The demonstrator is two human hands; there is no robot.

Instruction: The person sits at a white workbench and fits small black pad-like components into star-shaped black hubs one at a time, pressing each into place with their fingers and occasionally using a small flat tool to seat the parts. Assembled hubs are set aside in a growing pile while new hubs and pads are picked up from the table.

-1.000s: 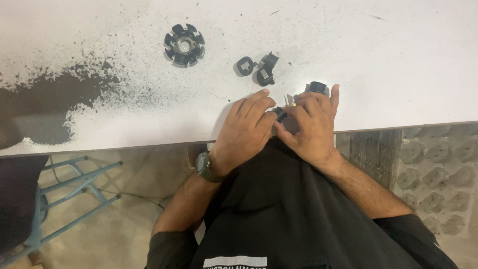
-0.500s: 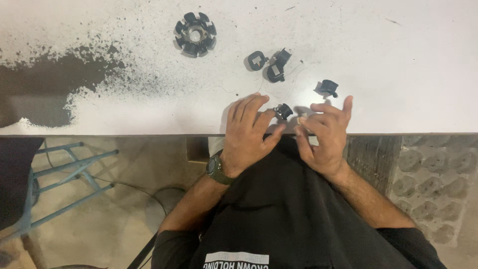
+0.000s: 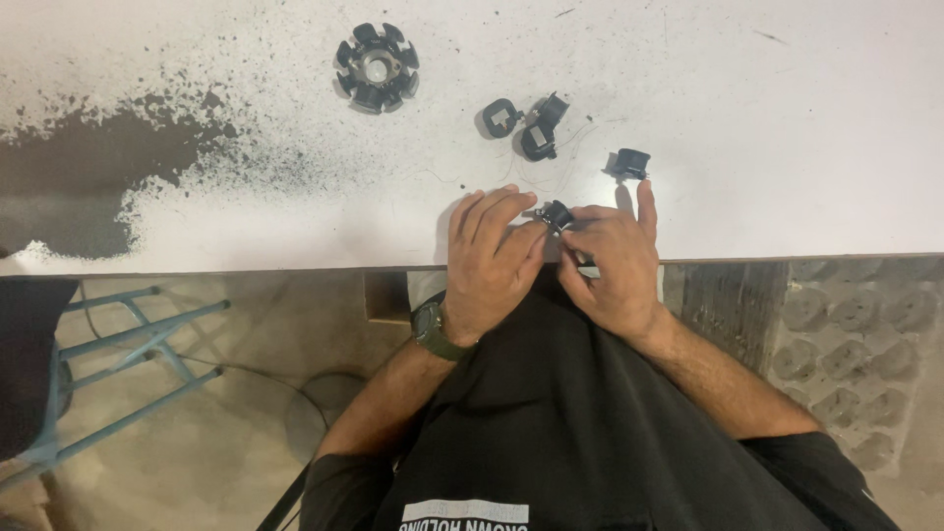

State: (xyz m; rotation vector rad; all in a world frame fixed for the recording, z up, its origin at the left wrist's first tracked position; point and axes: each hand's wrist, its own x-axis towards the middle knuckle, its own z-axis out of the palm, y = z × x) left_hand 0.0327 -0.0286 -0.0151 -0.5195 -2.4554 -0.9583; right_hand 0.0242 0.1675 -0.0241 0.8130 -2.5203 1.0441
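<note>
My left hand and my right hand meet at the near edge of the white table. Between their fingertips they pinch a small black coil bobbin, with thin wire trailing from it. Both hands rest on the table edge; the fingers hide most of the bobbin. A dark watch sits on my left wrist. Just beyond my right index finger lies another small black bobbin.
A round black stator ring with several coil slots lies farther back. Two or three loose black bobbins lie between it and my hands. Dark powder stains the table's left side. A light-blue metal stool frame stands below left.
The view has shifted, so the table parts appear lower in frame. My hands stay together at the table edge, still working the same small bobbin.
</note>
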